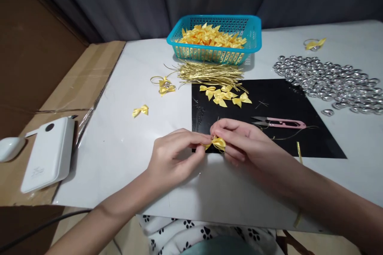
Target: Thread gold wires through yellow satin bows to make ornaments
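Observation:
A small yellow ribbon bow [218,143] is pinched between both hands at the near edge of a black mat [278,99]. My left hand [173,157] holds its left side with closed fingertips. My right hand [239,141] grips its right side, fingers curled. A thin gold thread seems to run at the bow. Loose yellow bows [224,95] lie at the mat's far edge, beside a bundle of gold threads [209,73]. Pink thread snips [279,122] rest on the mat just right of my right hand.
A blue basket [254,34] full of yellow bows stands at the back. A heap of silver beads [329,81] lies at the right. Finished bows with loops [164,85] [314,44] and a single bow [140,110] sit on the white table. A white device [49,153] lies left on cardboard.

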The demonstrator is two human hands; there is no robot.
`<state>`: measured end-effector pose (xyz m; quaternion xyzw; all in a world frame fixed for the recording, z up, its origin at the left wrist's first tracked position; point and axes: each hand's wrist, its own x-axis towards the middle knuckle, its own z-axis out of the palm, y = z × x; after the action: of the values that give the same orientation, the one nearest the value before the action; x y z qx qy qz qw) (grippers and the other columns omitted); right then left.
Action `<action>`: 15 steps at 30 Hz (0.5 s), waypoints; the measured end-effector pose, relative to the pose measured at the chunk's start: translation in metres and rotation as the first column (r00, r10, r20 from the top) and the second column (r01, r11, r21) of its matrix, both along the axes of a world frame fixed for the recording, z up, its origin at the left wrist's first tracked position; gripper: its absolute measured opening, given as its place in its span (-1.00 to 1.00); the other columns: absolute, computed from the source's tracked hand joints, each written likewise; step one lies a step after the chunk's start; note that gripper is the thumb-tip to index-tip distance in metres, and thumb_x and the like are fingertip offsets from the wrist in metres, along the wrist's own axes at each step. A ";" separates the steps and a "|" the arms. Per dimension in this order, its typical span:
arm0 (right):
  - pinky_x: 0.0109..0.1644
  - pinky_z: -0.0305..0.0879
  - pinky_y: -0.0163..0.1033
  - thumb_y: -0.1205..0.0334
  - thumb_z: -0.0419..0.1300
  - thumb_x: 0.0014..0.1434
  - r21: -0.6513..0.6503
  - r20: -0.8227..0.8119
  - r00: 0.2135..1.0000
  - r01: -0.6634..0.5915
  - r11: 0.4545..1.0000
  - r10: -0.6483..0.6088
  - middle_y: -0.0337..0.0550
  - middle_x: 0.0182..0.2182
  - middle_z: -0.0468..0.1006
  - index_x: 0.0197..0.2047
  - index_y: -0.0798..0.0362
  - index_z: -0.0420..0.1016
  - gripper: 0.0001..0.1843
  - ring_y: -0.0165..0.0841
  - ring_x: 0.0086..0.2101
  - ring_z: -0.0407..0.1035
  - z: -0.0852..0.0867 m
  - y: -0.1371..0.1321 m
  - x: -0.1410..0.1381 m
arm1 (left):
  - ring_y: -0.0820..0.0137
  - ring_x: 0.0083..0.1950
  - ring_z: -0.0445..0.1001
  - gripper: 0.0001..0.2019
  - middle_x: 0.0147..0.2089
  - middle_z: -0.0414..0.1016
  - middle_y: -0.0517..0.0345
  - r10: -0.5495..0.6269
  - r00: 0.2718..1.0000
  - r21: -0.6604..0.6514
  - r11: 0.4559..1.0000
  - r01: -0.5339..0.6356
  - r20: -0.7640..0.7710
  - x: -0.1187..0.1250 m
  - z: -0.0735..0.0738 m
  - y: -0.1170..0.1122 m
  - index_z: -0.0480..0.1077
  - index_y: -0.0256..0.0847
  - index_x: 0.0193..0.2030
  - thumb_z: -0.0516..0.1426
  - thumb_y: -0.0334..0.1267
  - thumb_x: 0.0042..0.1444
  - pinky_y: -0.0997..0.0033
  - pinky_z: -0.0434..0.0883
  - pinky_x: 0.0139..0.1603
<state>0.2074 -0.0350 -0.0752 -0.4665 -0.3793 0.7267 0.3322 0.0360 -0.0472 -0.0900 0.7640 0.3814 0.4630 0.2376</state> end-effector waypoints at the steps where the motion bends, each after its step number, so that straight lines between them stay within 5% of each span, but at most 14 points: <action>1: -0.63 -0.09 -0.44 0.07 0.22 0.14 0.038 -0.004 1.000 0.010 0.999 -0.010 -0.45 -0.75 0.02 -0.34 0.09 0.37 -0.75 -0.63 -0.70 -0.15 -0.001 0.002 0.001 | 0.46 -0.35 0.59 -0.85 -0.34 0.65 0.08 -0.017 1.000 -0.002 1.000 0.017 -0.009 0.000 -0.001 0.000 0.48 -0.26 -0.33 0.13 -0.54 0.06 0.51 0.53 -0.29; 7: -0.49 0.21 -0.46 0.22 0.20 0.14 0.289 -0.013 0.956 0.284 0.914 -0.293 -0.27 -0.45 0.39 -0.39 0.09 0.35 -0.86 -0.58 -0.51 0.26 0.002 0.022 0.017 | 0.48 -0.39 0.52 -0.85 -0.39 0.60 0.12 -0.111 0.991 -0.106 0.989 0.102 -0.081 -0.002 -0.006 0.000 0.44 -0.25 -0.36 0.09 -0.54 0.05 0.50 0.45 -0.34; 11: -0.29 0.35 -0.39 0.30 0.11 0.23 0.291 -0.066 0.918 0.392 0.873 -0.391 -0.25 -0.40 0.39 -0.38 0.07 0.32 -0.87 -0.52 -0.36 0.37 0.009 0.036 0.034 | 0.49 -0.42 0.47 -0.86 -0.43 0.56 0.13 -0.141 0.981 -0.167 0.979 0.117 -0.137 -0.002 -0.008 0.003 0.43 -0.27 -0.38 0.07 -0.52 0.04 0.51 0.40 -0.39; 15: -0.30 0.35 -0.32 0.41 -0.01 0.30 0.328 -0.080 0.839 0.531 0.781 -0.538 -0.30 -0.50 0.30 -0.40 0.05 0.26 -0.78 -0.55 -0.51 0.30 0.016 0.049 0.053 | 0.51 -0.45 0.44 -0.85 -0.46 0.52 0.13 -0.160 0.971 -0.190 0.974 0.125 -0.178 -0.003 -0.008 0.004 0.43 -0.27 -0.40 0.05 -0.49 0.03 0.53 0.35 -0.43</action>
<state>0.2601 0.0143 -0.0594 -0.4972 -0.3532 0.5226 0.5958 0.0331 -0.0429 -0.0982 0.8064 0.3863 0.3328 0.2997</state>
